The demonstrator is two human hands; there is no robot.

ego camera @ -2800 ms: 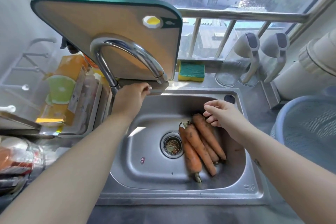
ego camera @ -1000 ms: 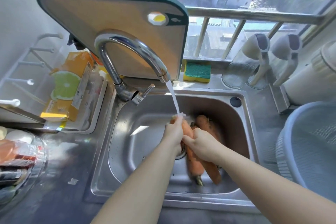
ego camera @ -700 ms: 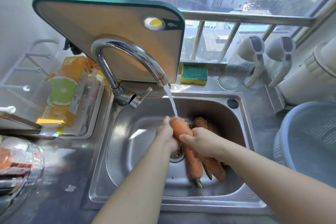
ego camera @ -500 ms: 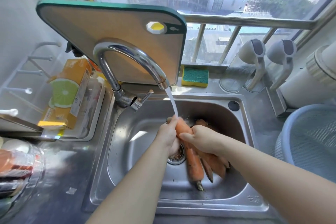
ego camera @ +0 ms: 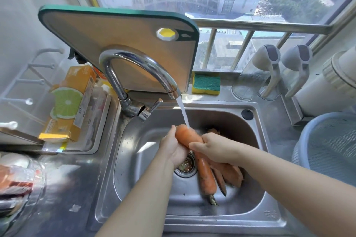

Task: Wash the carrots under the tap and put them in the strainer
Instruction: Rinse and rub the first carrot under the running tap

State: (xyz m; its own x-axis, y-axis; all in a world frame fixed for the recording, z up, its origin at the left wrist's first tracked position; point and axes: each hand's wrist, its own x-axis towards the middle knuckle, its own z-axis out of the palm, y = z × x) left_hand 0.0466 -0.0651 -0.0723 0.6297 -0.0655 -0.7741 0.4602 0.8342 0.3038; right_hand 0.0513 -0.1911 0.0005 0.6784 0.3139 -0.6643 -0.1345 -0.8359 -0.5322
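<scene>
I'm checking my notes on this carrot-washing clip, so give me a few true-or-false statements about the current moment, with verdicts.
1. The curved chrome tap pours water onto the orange carrot gripped by the left hand and right hand. True.
2. The blue mesh strainer already holds a carrot. False: no carrot shows in its visible part.
3. The green-and-yellow sponge lies inside the steel sink. False: it sits on the ledge behind the sink.
4. In the sink beside the drain lie other carrots. True.
5. The left hand is empty. False: it grips the carrot.
</scene>
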